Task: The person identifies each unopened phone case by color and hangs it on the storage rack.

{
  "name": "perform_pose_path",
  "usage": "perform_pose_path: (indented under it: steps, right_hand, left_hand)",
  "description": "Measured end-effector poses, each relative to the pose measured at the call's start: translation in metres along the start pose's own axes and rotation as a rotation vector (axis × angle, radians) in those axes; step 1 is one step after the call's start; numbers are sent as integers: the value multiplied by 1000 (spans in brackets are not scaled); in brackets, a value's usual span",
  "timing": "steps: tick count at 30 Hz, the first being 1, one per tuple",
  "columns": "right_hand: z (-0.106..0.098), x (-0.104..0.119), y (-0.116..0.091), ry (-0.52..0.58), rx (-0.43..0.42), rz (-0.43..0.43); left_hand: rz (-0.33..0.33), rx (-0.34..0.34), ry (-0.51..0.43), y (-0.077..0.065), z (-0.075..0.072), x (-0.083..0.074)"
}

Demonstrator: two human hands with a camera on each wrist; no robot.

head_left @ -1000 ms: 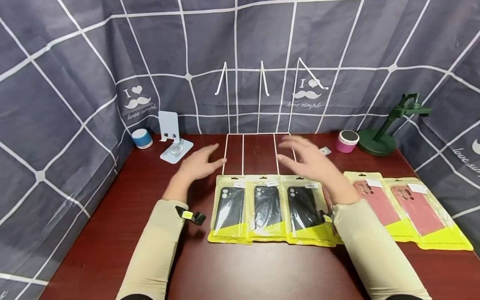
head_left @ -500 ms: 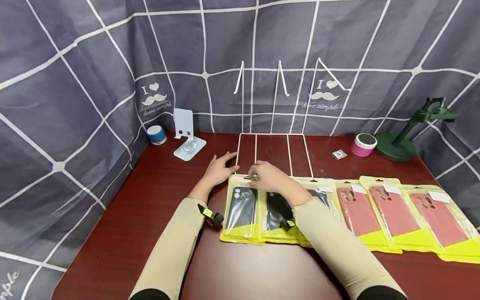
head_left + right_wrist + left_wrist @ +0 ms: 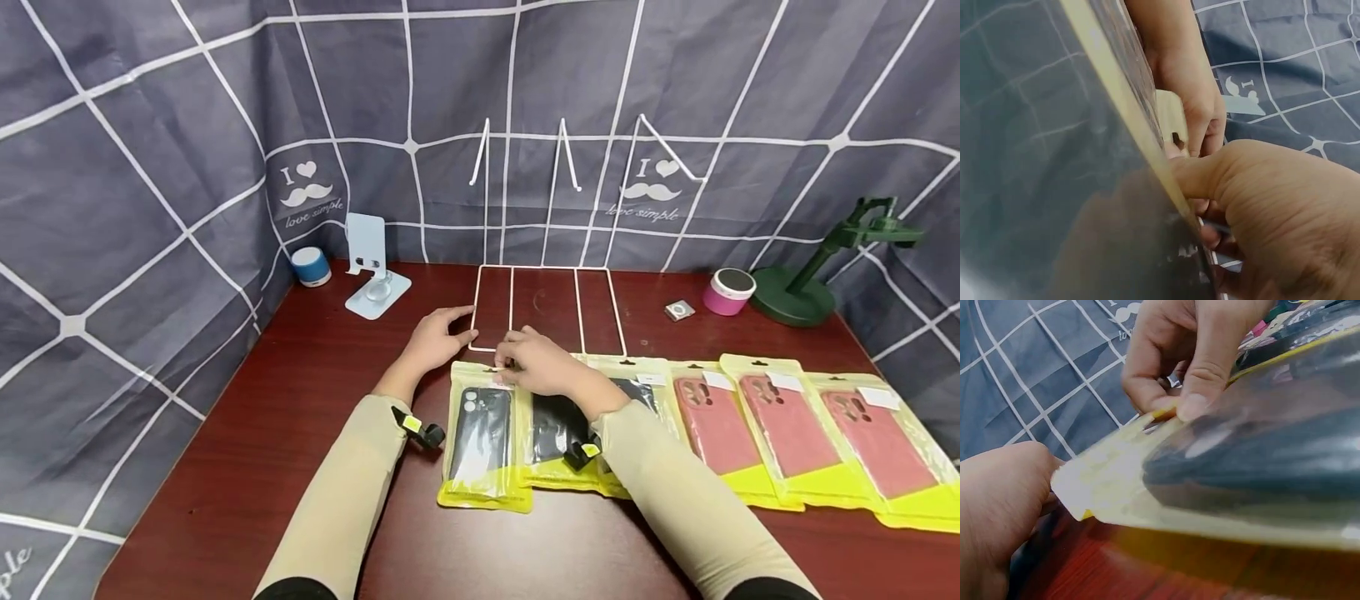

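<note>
In the head view, a clear packet with a black phone case (image 3: 480, 433) and a yellow lower part lies leftmost in a row. My right hand (image 3: 536, 362) pinches its top edge between thumb and fingers; the left wrist view shows the thumb (image 3: 1194, 406) on the packet's hanging-hole end. My left hand (image 3: 435, 342) is at the left front corner of a white wire rack (image 3: 546, 267), its fingertips at the wire; whether they press on it is unclear. More black-case packets (image 3: 637, 390) lie partly beneath my right forearm.
Several packets with pink phone cases (image 3: 780, 417) overlap at the right. Three rack hooks (image 3: 567, 154) rise behind. A light-blue phone stand (image 3: 367, 250) and blue cylinder (image 3: 311, 267) stand back left; a pink cylinder (image 3: 729, 292), small square item (image 3: 679, 310) and green stand (image 3: 795, 292) back right.
Both hands have come down from above the rack, the right moving left to the leftmost packet. That packet has slid slightly toward me, with its top edge now pinched. The left hand stays by the rack.
</note>
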State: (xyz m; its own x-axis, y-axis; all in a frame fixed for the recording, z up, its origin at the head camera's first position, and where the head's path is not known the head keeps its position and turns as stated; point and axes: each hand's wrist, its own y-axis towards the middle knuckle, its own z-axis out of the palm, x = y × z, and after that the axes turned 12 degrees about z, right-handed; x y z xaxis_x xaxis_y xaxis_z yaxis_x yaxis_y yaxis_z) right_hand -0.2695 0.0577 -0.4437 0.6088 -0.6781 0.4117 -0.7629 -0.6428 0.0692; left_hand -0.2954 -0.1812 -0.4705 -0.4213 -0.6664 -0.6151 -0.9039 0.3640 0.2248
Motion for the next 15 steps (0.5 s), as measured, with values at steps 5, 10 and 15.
perform_pose_path:
  steps: [5,10,15]
  right_hand:
    - [-6,0,2,151,-117,-52]
    - [-20,4,0,399,-168,27]
    - [-38,4,-7,626,-5,96]
  left_hand:
    - [70,12,-5,-1,-5,9]
    - [149,34,27,-1,-6,14]
    - [200,47,56,-4,0,16]
